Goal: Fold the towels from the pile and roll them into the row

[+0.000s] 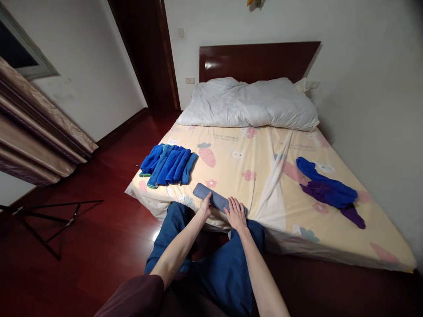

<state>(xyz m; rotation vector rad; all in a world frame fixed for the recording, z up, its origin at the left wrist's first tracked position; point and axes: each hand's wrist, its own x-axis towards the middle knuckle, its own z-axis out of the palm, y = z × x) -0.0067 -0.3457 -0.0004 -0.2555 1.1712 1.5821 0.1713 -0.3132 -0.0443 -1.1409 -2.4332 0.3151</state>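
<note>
A grey-blue towel (218, 200), folded into a long flat strip, lies at the front edge of the bed. My left hand (206, 206) grips its near side around the middle, thumb on top and the other fingers hidden underneath. Over the strip's right end, my right hand (235, 213) is laid flat with its fingers stretched out. Left of my hands, several blue rolled or folded towels (170, 165) sit side by side in a row. Farther right on the bed, a loose blue towel (325, 182) lies crumpled with a purple cloth (315, 192).
The bed (228, 154) has a cream patterned sheet, wrinkled right of centre. A white quilt (247, 103) is bunched against the dark headboard (254, 61). On the red floor at left stand black tripod legs (49, 240), near a curtain (36, 127).
</note>
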